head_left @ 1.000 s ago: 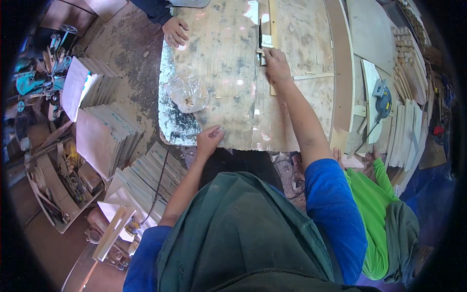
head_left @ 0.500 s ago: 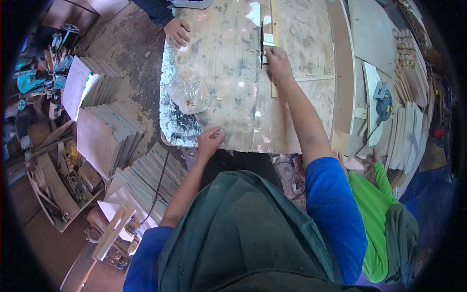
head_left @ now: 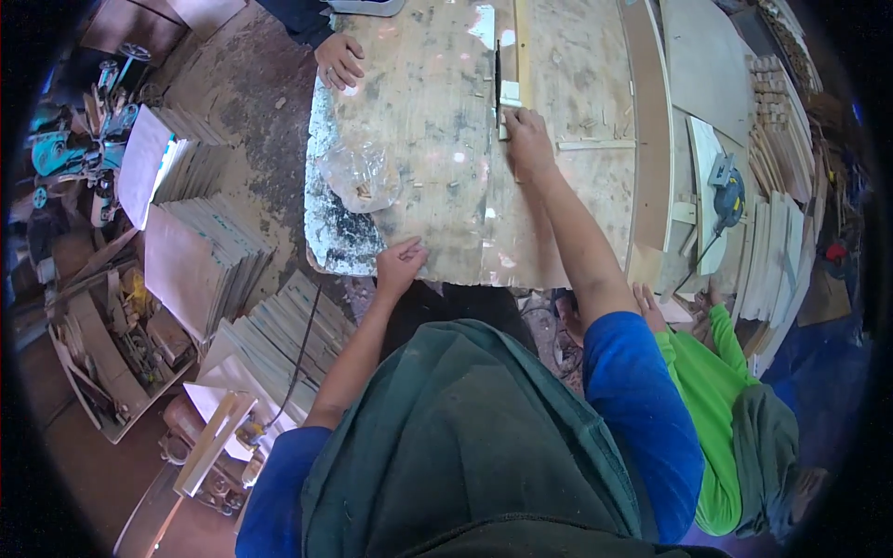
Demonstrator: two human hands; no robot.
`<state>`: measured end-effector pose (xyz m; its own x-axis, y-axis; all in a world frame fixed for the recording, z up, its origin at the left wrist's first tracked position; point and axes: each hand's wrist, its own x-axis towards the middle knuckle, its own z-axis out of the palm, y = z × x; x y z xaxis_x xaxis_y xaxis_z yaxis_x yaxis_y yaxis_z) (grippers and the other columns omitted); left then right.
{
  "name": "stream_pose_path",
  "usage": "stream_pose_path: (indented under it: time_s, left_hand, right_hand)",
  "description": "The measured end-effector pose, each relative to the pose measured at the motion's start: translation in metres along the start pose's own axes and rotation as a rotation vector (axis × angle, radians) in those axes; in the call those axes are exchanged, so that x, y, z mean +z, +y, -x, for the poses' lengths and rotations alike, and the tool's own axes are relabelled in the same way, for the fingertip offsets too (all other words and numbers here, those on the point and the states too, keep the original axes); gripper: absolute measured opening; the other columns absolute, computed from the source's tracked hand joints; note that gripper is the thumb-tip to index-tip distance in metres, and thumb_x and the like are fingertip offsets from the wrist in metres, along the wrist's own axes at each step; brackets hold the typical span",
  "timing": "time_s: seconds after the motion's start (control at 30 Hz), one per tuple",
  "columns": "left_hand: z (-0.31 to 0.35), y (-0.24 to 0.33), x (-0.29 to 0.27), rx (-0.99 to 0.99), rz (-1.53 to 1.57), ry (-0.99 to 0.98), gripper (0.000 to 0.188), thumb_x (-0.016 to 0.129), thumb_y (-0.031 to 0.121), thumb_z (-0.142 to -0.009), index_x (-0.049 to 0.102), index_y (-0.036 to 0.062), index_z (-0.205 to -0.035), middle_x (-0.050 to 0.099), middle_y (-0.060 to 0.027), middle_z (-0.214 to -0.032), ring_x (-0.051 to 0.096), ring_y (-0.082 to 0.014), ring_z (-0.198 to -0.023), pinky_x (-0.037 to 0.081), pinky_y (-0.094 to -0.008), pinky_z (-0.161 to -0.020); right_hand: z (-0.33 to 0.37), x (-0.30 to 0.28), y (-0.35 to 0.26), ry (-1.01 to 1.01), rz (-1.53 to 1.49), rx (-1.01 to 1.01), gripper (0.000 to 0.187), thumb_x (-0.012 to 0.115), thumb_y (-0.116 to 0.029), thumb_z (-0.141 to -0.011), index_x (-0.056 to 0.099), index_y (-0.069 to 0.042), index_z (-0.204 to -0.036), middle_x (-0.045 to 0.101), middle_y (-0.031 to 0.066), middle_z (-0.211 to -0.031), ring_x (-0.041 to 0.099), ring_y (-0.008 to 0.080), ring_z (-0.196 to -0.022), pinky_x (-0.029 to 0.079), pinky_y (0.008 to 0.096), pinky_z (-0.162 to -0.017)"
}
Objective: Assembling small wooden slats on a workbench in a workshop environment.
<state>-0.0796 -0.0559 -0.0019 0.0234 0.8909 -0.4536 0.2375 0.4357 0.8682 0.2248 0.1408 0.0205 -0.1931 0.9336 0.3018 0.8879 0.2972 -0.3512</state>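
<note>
From the head camera, the right hand [head_left: 527, 139] reaches to the upper middle of the frame, its grip closed over a thin wood strip [head_left: 517, 65], seemingly pinning it flat against the worn wooden counter [head_left: 437, 139]. The left hand [head_left: 400, 265] rests open and empty on the counter's near edge at centre, likely bracing. A crumpled clear plastic bag [head_left: 363, 177] lies left of centre; its contents are unclear. Another person's hand [head_left: 339, 59] rests at the upper left edge.
</note>
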Motion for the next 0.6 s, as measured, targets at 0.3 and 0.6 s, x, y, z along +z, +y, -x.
stream_pose_path:
  time_s: [0.3, 0.6]
  left_hand:
    - [-0.036, 0.046, 0.064, 0.022, 0.061, -0.200, 0.047, 0.060, 0.027, -0.098, 0.055, -0.0063, -0.130, 0.069, -0.0092, -0.108, 0.065, -0.0153, -0.095, 0.053, -0.0291, -0.086]
    - [-0.139, 0.189, 0.224, -0.036, 0.871, -0.631, 0.024, 0.051, 0.017, -0.101, 0.057, -0.0045, -0.111, 0.064, -0.0154, -0.106, 0.065, -0.0230, -0.092, 0.055, -0.0367, -0.084]
  right_hand:
    - [0.125, -0.050, -0.058, 0.098, -0.203, 0.012, 0.051, 0.062, 0.007, -0.068, 0.063, -0.002, -0.118, 0.062, 0.0151, -0.104, 0.057, 0.0336, -0.096, 0.046, 0.0410, -0.084]
    - [0.081, -0.116, 0.029, 0.220, -0.486, 0.200, 0.054, 0.054, 0.014, -0.074, 0.066, -0.007, -0.122, 0.064, 0.0128, -0.116, 0.060, 0.0275, -0.104, 0.049, 0.0328, -0.090]
